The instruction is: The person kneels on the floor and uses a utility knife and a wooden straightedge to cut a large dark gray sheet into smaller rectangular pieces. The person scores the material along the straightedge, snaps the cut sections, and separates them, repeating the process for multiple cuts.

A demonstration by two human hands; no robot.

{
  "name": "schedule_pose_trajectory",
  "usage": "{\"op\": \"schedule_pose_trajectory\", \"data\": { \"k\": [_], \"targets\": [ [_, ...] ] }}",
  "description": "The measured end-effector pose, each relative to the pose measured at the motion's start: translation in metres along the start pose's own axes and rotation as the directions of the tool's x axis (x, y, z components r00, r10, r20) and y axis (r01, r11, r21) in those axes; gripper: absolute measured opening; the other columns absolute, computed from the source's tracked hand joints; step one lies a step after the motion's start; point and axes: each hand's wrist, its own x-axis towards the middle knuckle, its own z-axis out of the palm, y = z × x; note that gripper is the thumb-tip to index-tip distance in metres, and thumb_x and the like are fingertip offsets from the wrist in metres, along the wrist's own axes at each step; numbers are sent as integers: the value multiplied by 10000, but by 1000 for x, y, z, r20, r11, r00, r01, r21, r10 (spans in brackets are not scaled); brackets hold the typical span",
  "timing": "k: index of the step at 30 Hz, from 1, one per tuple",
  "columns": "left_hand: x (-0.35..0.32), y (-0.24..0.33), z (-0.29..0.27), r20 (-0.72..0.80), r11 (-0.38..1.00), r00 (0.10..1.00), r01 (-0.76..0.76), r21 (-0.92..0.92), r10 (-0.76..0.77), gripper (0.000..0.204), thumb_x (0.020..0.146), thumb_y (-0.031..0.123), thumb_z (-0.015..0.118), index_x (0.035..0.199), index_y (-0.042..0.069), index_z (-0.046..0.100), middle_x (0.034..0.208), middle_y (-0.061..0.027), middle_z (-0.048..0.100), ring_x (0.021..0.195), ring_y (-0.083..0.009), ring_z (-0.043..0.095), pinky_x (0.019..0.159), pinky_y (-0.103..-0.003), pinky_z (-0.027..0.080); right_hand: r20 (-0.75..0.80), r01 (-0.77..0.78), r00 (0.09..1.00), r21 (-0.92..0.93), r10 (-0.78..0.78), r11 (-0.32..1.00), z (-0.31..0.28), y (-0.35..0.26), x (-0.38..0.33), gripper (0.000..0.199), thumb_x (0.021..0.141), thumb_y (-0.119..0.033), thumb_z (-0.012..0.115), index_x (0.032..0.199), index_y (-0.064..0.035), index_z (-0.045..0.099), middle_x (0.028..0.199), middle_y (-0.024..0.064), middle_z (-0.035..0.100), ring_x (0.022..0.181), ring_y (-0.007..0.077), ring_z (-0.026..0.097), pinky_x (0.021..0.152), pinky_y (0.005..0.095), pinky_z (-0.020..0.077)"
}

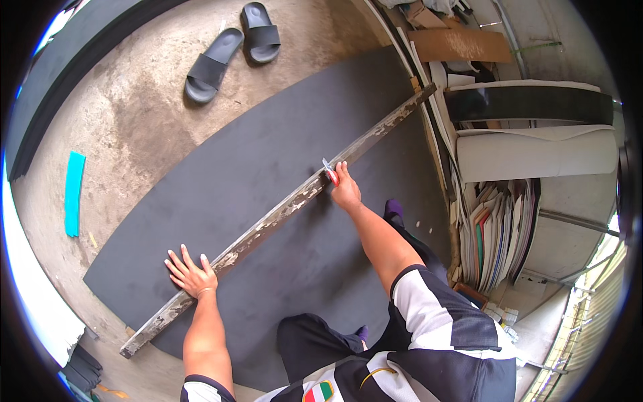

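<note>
No screens or signs show. At the upper right, a flat brown cardboard sheet (461, 45) lies tilted atop the clutter beside the wall, and it may be a flattened package, though that cannot be told. The only label-like mark is a small shield-shaped badge (317, 391) in green, white and red stripes, with a pale border, sewn on the black-and-white striped shirt (442, 335) at the lower edge of the view.
</note>
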Motion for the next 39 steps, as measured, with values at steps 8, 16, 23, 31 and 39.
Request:
{"op": "schedule_pose_trajectory", "data": {
  "k": [8, 16, 23, 31, 39],
  "targets": [
    [1, 1, -5, 26, 1000, 1000, 7, -16, -6, 721, 1036, 525, 527, 1680, 301, 294, 1784, -86, 152, 1637, -376, 122, 1264, -637, 210, 28, -24, 999, -33, 25, 999, -3, -3, 9, 825, 839, -5, 532, 1641, -127, 380, 1732, 137, 278, 1440, 371, 502, 1189, 445, 439],
    [0, -3, 2, 24, 999, 1000, -9, -45, 10, 743, 1024, 526, 526, 1686, 284, 290, 1787, -112, 141, 1638, -398, 106, 1267, -636, 166, 3, -22, 1000, -21, 22, 1000, 7, 0, 8, 853, 837, -10, 553, 1655, -123, 336, 1735, 144, 263, 1436, 375, 502, 1169, 444, 455],
    [0, -1, -3, 25, 1000, 1000, -9, -27, 9, 746, 1013, 497, 554, 1680, 274, 305, 1785, -107, 152, 1636, -390, 125, 1266, -626, 182, -56, 6, 998, -33, -8, 999, -8, -9, 4, 687, 937, -130, 647, 1592, -103, 444, 1641, 164, 445, 1419, 367, 522, 1141, 437, 475],
    [-6, 1, -17, 56, 999, 998, -19, -32, 21, 725, 1007, 534, 554, 1647, 249, 366, 1761, -147, 200, 1614, -418, 145, 1250, -629, 182, -367, 508, 757, -188, -540, 840, 83, -132, -80, 429, 886, -201, 782, 1299, -177, 670, 983, 34, 642, 906, 275, 639, 783, 451, 501],
    [3, 1, -7, 49, 989, 999, -7, -149, 15, 741, 973, 575, 575, 1634, 290, 399, 1752, -150, 236, 1613, -452, 149, 1234, -688, 183, -263, 642, 667, -269, -697, 717, 155, -188, -114, 341, 832, -181, 770, 1162, -231, 703, 1001, 3, 658, 951, 265, 644, 801, 453, 472]
  ]
}}
